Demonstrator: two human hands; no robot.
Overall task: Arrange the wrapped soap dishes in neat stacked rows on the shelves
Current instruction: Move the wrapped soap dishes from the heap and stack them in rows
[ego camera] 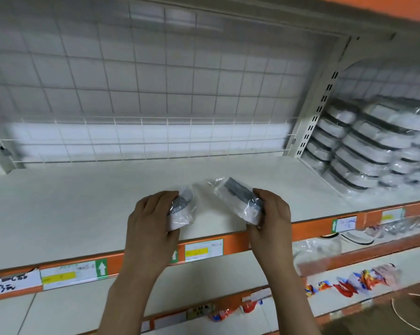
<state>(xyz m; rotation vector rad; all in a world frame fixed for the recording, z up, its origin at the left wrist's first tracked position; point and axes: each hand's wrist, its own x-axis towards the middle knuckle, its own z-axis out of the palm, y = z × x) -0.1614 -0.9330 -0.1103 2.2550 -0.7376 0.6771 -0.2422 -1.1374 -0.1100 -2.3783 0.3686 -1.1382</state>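
over shelf (pixel 107 204), left hand (pixel 151 228) and right hand (pixel 271 221) each curled round wrapped soap dish (pixel 180 211)

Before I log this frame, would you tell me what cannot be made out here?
Head view only:
- Price labels on the orange shelf edge: print too small.
- Stacked soap dishes: blurred, cut by the right edge; count unclear.
- Dish undersides: hidden by the left hand and right hand.

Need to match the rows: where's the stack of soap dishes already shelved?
In the head view, the stacked soap dishes sit at the far right of the upper shelf, beyond the slotted upright post, right of both hands.
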